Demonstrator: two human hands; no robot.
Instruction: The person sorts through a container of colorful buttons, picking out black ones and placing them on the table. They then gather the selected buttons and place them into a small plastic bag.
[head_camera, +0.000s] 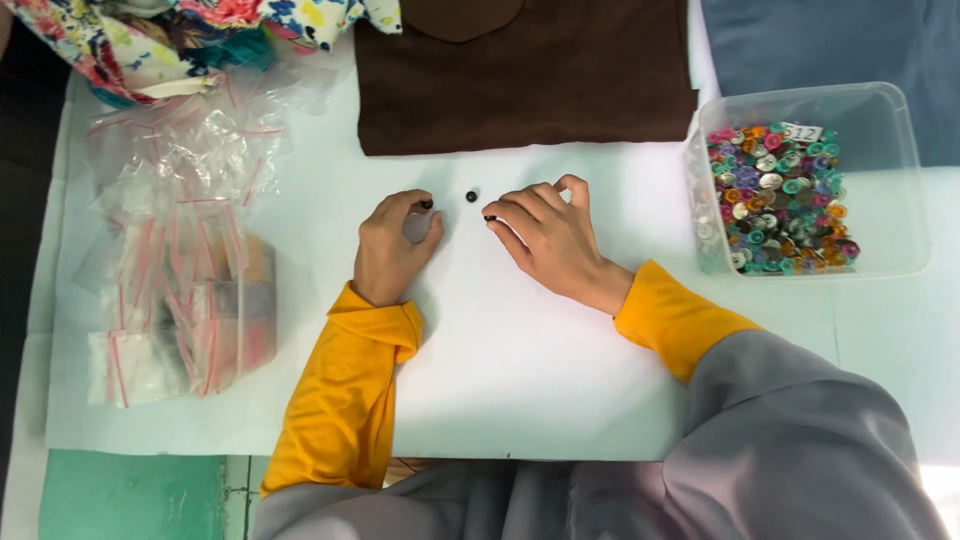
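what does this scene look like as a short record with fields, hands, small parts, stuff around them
left hand: left hand curled on the white sheet, a small black round piece at its fingers
right hand: right hand resting on the sheet, a small black piece at its fingers
between hands: loose small black round button lying on the sheet
right side: clear plastic tub of multicoloured round buttons
top: folded brown fabric
left side: pile of clear zip bags

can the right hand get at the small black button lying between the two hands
Probably yes. The small black button lies loose on the white sheet, just beside the right hand fingertips, with nothing between them. That hand already pinches another dark piece, though.
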